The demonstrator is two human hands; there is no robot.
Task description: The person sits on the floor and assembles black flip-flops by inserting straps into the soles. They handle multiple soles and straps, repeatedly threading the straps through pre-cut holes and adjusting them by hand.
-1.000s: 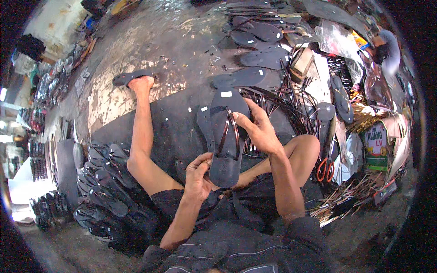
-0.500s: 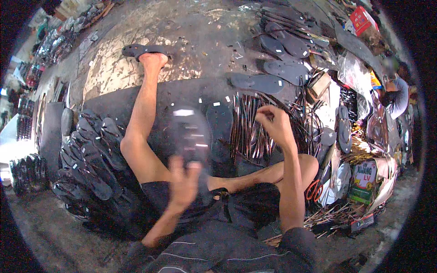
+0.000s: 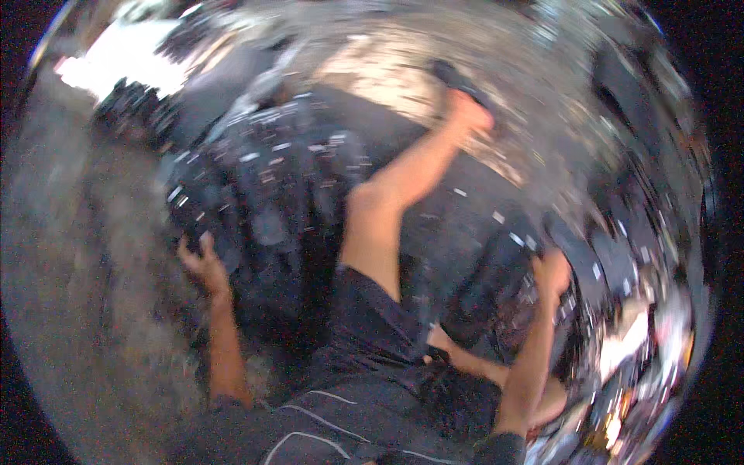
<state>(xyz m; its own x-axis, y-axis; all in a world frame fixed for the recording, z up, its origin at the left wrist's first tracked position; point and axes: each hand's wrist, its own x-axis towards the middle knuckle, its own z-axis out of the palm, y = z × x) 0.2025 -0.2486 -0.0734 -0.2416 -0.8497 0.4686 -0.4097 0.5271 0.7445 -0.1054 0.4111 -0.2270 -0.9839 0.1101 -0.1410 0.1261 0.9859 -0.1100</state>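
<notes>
The picture is smeared by motion. At the left, my left hand (image 3: 205,267) has its thumb and fingers around the near end of a black sandal (image 3: 191,208), at the outer edge of a pile of black sandals (image 3: 271,221) with small white labels. On the right, my right hand (image 3: 552,273) is over the dark thin strips (image 3: 515,310), close to a flat black sole (image 3: 570,242). Its fingers are too blurred to show whether they grip anything. Another dark sole (image 3: 484,283) lies left of that hand.
My bare leg (image 3: 387,198) stretches forward between the pile and the soles, its foot on a black sandal (image 3: 457,77). A dark mat (image 3: 434,201) lies under it. Rough grey floor (image 3: 93,271) spans the left side. Blurred clutter (image 3: 628,333) stands at the right.
The view has swung left, so the scene has shifted right. My left hand has moved from before my lap to the sandal pile with the sandal. My right hand has lowered toward the strips.
</notes>
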